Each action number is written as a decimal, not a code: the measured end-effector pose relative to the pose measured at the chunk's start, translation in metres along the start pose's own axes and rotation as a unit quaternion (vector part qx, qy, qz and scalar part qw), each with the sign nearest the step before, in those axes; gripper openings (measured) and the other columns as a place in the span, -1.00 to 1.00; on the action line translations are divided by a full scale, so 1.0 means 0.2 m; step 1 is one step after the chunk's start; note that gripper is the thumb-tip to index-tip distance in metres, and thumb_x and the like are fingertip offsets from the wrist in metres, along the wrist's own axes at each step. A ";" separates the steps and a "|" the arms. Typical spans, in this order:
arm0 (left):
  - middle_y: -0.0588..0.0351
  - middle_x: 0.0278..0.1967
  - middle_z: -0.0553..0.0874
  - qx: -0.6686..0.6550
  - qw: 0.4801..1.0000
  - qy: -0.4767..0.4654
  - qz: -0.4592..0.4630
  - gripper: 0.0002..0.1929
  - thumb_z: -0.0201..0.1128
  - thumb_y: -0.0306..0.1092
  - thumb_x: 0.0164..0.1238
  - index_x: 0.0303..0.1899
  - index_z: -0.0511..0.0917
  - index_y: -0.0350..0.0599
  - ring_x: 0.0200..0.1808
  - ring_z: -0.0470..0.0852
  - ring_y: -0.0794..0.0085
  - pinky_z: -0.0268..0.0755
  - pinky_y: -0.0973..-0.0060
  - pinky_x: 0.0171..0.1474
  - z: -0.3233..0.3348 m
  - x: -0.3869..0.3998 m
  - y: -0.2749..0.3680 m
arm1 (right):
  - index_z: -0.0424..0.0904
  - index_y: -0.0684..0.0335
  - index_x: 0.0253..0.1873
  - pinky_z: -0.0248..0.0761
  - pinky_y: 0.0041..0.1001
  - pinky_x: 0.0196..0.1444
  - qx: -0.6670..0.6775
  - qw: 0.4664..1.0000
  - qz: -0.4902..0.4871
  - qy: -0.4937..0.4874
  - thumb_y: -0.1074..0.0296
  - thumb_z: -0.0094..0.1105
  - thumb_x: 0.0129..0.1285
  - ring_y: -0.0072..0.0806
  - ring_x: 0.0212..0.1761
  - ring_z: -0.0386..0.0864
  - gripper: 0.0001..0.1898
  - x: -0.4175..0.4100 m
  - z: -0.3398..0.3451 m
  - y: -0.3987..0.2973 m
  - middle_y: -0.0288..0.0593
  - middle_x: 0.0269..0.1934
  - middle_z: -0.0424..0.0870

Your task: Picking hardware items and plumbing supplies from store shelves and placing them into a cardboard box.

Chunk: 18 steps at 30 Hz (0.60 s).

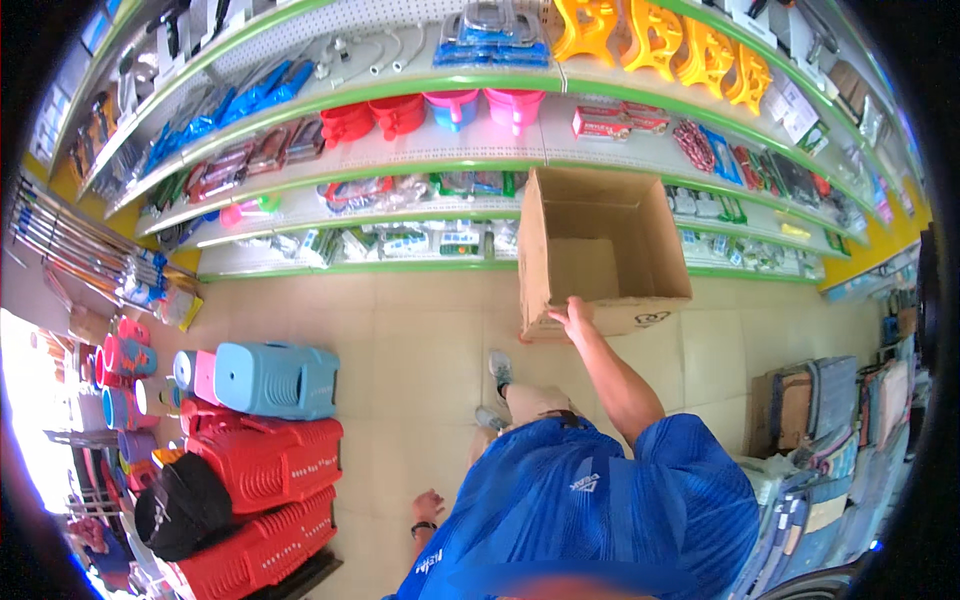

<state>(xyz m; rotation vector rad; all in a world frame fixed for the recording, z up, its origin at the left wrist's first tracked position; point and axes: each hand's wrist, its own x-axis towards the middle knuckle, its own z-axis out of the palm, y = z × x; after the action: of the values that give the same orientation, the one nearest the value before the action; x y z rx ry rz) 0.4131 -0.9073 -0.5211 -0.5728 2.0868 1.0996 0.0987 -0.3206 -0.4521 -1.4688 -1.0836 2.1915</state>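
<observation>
My right hand (576, 319) grips the near rim of a large cardboard box (540, 247). The box's top is open, and nothing shows inside except bare cardboard walls and bottom. A printed mark is on its near side. Whether the box rests on the floor or is held above it, I cannot tell. Behind it, the box covers part of the lower shelves. My left hand (427, 506), with a dark band at the wrist, hangs low beside my body over the tiled floor (405, 360). It holds nothing, and its fingers are loosely bent.
Store shelves (420, 161) with green edges carry yellow plastic pieces (645, 37), red and pink plastic vessels (397, 116) and packaged goods. Red plastic stools (270, 457), a blue one (277, 379) and a black cap (184, 506) stand left. Folded textiles (817, 405) are stacked right.
</observation>
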 end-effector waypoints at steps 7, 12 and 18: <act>0.15 -0.26 0.75 0.261 0.962 -0.061 0.047 -0.77 0.21 -0.13 0.50 -0.10 0.65 -0.06 -0.19 0.77 0.22 0.63 0.10 -0.17 -0.08 0.11 0.28 | 0.27 0.53 0.26 0.85 0.05 -0.20 0.006 0.997 -0.062 0.051 0.47 0.07 0.41 -0.04 -0.34 0.70 -0.59 0.03 0.05 0.03 0.13 0.03 0.50; 0.17 -0.25 0.74 0.233 0.968 -0.052 0.074 -0.76 0.21 -0.12 0.49 -0.06 0.65 -0.05 -0.20 0.77 0.22 0.61 0.11 -0.19 -0.27 0.31 0.50 | 0.25 0.50 0.25 0.85 0.00 -0.21 -0.022 0.999 -0.012 0.028 0.42 0.11 0.42 -0.05 -0.29 0.71 -0.58 0.04 0.09 -0.01 0.09 -0.01 0.50; 0.18 -0.24 0.74 0.253 0.958 -0.039 0.125 -0.73 0.21 -0.11 0.48 -0.02 0.65 -0.05 -0.22 0.76 0.22 0.59 0.11 -0.22 -0.49 0.63 0.76 | 0.27 0.43 0.24 0.80 -0.05 -0.31 -0.062 0.997 -0.025 0.036 0.30 0.15 0.43 -0.02 -0.26 0.76 -0.56 0.01 0.07 0.03 0.11 -0.04 0.50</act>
<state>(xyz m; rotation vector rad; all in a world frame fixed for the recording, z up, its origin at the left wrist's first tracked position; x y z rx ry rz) 0.1949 -0.9135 -0.4959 -0.0151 2.2929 0.6549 0.0857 -0.3296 -0.4538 -1.5426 -1.2380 2.0535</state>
